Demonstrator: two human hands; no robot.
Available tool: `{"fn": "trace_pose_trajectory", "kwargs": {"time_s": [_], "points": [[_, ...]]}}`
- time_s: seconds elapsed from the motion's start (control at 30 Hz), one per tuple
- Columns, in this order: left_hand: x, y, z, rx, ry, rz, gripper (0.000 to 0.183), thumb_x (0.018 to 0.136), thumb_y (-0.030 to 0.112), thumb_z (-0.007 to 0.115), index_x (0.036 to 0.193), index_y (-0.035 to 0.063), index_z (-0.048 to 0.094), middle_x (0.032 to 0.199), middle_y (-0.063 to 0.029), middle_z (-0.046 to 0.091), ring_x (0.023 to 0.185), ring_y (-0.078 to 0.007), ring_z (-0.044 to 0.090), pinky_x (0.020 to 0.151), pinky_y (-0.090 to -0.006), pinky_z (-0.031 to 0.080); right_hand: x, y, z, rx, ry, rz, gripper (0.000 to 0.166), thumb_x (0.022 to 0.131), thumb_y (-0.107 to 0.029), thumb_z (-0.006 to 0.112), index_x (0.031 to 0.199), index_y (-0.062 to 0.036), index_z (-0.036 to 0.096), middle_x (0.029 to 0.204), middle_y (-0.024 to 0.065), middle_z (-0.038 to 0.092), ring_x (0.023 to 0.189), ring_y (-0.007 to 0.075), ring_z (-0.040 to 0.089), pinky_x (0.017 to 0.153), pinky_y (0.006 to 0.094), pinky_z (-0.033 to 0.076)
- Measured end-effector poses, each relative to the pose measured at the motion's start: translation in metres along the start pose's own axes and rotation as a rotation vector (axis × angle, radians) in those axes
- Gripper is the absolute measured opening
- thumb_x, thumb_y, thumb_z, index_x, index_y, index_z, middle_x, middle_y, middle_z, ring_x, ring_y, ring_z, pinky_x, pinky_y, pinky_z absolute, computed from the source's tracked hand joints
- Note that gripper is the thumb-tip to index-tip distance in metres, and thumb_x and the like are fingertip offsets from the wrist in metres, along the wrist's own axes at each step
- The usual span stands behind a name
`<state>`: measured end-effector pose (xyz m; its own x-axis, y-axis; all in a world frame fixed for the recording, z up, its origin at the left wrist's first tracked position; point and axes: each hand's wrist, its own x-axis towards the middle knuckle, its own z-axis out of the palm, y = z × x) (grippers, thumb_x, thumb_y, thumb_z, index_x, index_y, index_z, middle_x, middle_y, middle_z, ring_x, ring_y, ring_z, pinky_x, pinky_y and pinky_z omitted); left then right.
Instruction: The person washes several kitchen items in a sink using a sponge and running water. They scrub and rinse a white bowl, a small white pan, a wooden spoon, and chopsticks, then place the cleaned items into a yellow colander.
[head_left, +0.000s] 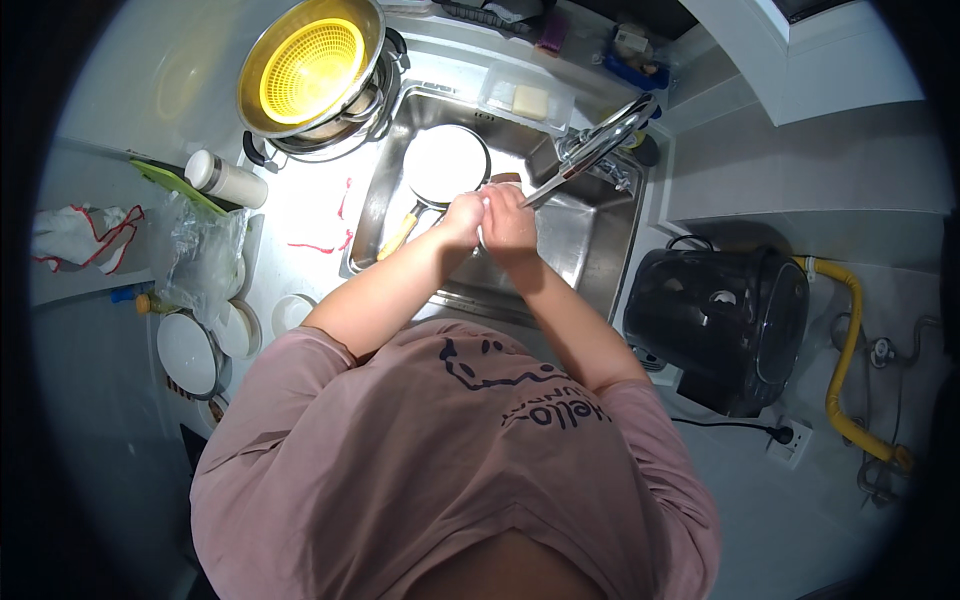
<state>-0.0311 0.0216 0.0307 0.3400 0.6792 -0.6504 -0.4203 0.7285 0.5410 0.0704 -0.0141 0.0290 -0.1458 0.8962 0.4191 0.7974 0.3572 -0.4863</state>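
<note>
Over the stainless steel sink (600, 255), my left hand (464, 211) and my right hand (510, 221) are pressed together, fingers curled inward. A small reddish-brown and white item (506, 179) shows just beyond the fingertips; whether either hand grips it cannot be made out. The end of the chrome faucet (585, 154) reaches down beside my right hand. To the left of the hands, in the sink, lies a round pan with a white surface (446, 165). Its light wooden handle (399, 234) points toward me, near my left wrist.
A yellow colander (311, 71) sits inside a metal bowl (251, 90) stacked at the back left. Behind the sink is a clear tray (495, 90) with a pale block (530, 101). A dark appliance (712, 322) stands right; a white-lidded jar (225, 180) lies left.
</note>
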Motion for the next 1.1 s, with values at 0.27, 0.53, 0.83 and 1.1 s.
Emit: {"fn": "trace_pose_trajectory", "kwargs": {"time_s": [0.27,0.53,0.83,1.1], "points": [[-0.005,-0.036,-0.019,1.085,-0.109,0.715,0.027,0.097,0.021,0.042,0.105,0.0043,0.061,0.085,-0.0234,0.062,0.079,-0.0384,0.062,0.075,-0.0426,0.048,-0.010,0.078,0.033,1.300,-0.295,1.428,0.046,0.096,-0.043,0.031,0.113,-0.0101,0.059,0.100,0.0134,0.067,0.093,0.0306,0.065,0.075,0.0481,0.053],[-0.028,-0.002,-0.026,1.778,-0.741,0.798,0.023,0.076,0.000,0.054,0.099,0.0036,0.057,0.085,-0.0183,0.064,0.081,-0.0365,0.063,0.072,-0.0427,0.051,-0.002,0.048,-0.041,1.235,-0.576,1.408,0.047,0.098,-0.046,0.034,0.127,-0.0117,0.050,0.117,0.0138,0.061,0.097,0.0292,0.065,0.075,0.0566,0.054],[-0.023,-0.043,-0.012,1.562,-0.349,0.755,0.039,0.077,0.006,0.056,0.114,-0.0006,0.054,0.103,-0.0133,0.063,0.102,-0.0305,0.060,0.097,-0.0444,0.040,-0.009,0.043,0.009,1.308,0.030,0.957,0.036,0.103,-0.034,0.034,0.131,-0.0158,0.047,0.117,0.0066,0.059,0.112,0.0173,0.055,0.094,0.0361,0.048],[-0.004,0.026,-0.051,2.654,-0.496,1.368,0.049,0.087,0.022,0.046,0.132,0.0034,0.048,0.151,-0.0072,0.032,0.141,-0.0191,0.025,0.116,-0.0494,0.015,0.009,0.032,-0.055,1.023,-0.367,1.182,0.038,0.098,-0.035,0.046,0.134,-0.0219,0.046,0.117,0.0037,0.060,0.094,0.0172,0.065,0.063,0.0359,0.059]]}}
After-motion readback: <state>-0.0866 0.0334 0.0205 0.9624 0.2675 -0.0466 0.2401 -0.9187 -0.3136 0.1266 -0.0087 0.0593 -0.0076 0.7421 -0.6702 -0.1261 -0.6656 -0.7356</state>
